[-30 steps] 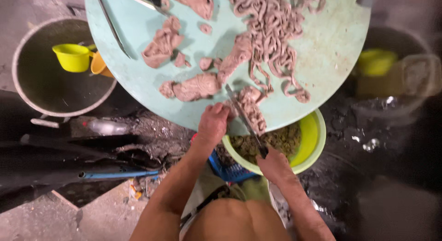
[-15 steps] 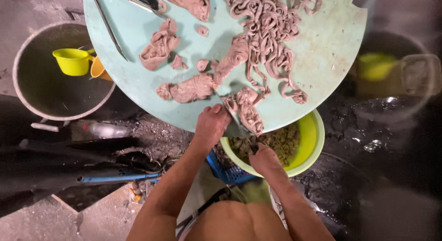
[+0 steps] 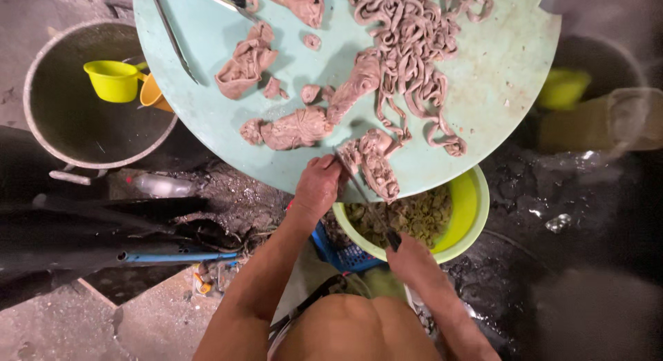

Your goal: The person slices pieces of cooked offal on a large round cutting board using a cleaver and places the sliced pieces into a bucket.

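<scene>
**Knife on offal at the near edge of the board**

Left to right, as the head view had it.

Far left: a grey pot [image 3: 97,99] held a yellow scoop [image 3: 110,80], with an orange cup [image 3: 153,93] just beside it under the board's rim. Not in play.

The pale green round board [image 3: 511,78] carried metal tongs [image 3: 173,36] at upper left, several lumps of pinkish offal, and a big tangle of intestine [image 3: 407,50] upper right.

Your left hand [image 3: 319,188] was curled at the board's near rim, fingers pressing the left side of the offal piece [image 3: 376,164]. Grip: closed down on the meat, pinning rather than lifting.

That piece lay at the near edge, partly over the rim, above the yellow-green bowl [image 3: 473,209] of chopped bits. Its long axis ran roughly up-left to down-right, the lower end pointing towards you.

My read: soft, wet, slippery, no stiffness, so it would slide under the blade. Best hold is flat fingertips close to the cut line, on the thick folded end.

Your right hand [image 3: 414,257] was wrapped tight round the knife [image 3: 366,195] handle. The blade ran diagonally up-left from the handle, tip meeting the meat beside your left fingers.
</scene>
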